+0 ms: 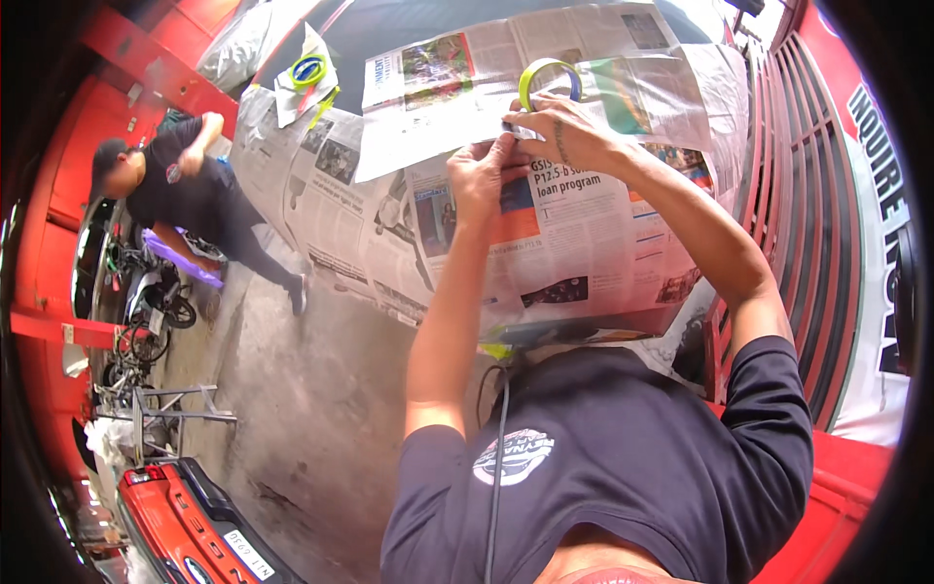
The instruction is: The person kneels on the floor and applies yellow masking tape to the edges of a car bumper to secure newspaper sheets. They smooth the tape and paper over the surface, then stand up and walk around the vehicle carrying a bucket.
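Over the car [375, 27], newspaper [360, 219] spreads wide, and on top lies a loose sheet [489, 78], its near edge right by both hands. Left hand [478, 182]: fingers closed at that edge, their exact pinch hidden! Right hand [566, 131]: fingers apparently gripping the yellow-green tape roll [526, 86], which stands on edge above the sheet. Delicate stuff: best, I'd say, to hold the paper flat, the tape taut, and press without creases.

Head cam, L of pair, wide fisheye, looks down fairly nr at hands [478, 181].
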Available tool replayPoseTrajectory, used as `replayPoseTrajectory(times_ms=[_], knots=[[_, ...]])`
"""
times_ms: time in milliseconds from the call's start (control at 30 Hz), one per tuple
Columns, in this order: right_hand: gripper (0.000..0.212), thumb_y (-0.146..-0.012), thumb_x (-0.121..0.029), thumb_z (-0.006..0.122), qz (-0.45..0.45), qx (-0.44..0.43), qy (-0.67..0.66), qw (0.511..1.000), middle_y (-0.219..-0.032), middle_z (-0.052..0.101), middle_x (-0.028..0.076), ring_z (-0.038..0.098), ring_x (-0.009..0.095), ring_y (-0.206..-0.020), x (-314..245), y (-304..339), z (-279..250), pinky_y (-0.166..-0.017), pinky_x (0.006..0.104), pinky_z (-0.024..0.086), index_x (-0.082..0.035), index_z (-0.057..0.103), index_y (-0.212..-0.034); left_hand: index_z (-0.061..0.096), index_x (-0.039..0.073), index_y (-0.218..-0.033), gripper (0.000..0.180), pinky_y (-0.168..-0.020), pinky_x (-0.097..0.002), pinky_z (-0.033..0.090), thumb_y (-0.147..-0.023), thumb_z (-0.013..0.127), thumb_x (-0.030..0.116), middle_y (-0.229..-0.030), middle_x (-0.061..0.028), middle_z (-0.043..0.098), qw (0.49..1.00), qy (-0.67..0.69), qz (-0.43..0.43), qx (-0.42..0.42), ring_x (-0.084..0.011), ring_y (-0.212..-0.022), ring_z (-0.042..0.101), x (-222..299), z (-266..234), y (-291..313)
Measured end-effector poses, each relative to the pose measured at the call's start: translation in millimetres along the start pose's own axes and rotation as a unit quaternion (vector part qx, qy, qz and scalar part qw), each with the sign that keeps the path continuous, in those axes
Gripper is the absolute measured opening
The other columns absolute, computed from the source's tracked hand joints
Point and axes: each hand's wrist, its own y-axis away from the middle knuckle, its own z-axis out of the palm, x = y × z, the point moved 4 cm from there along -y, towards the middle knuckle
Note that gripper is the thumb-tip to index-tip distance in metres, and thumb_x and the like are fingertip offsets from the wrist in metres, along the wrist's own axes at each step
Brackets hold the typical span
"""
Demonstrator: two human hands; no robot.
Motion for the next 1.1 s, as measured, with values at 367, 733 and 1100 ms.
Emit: replayPoseTrajectory(times_ms=[367,733,1100], knots=[[0.040,-0.092,-0.021,0.067,-0.016,0.049,-0.122,0.991,-0.112,0.071,0.023,0.069,0.038,-0.099,-1,-7,-16,-0.091,0.0450,0.053,0.000,0.068,-0.125,0.073,0.003,-0.102,0.015,-0.049,-0.0229,0.048,-0.098,0.072,0.018,-0.084,-0.0044,0.074,0.997,-0.006,0.077,-0.003,-0.0148,-0.073,0.073,-10,0,-20],[0.033,-0.097,-0.020,0.059,0.037,0.076,-0.142,0.986,-0.074,0.066,0.018,0.065,0.025,-0.066,-27,-19,-50,-0.065,0.0390,0.050,0.001,0.069,-0.120,0.069,-0.004,-0.112,0.025,-0.082,-0.0291,0.052,-0.101,0.067,0.019,-0.103,-0.0068,0.070,0.987,0.033,0.134,-0.083,-0.0153,-0.095,0.065,17,15,-26],[0.027,-0.100,-0.022,0.050,-0.075,0.130,0.259,0.954,-0.079,0.065,0.019,0.065,0.029,-0.072,15,-77,-136,-0.072,0.0402,0.050,0.000,0.064,-0.092,0.062,-0.002,-0.099,0.014,-0.062,-0.0418,0.061,-0.095,0.061,0.011,-0.099,-0.0089,0.067,0.994,0.042,0.103,0.017,-0.0233,-0.094,0.068,47,-8,2]])
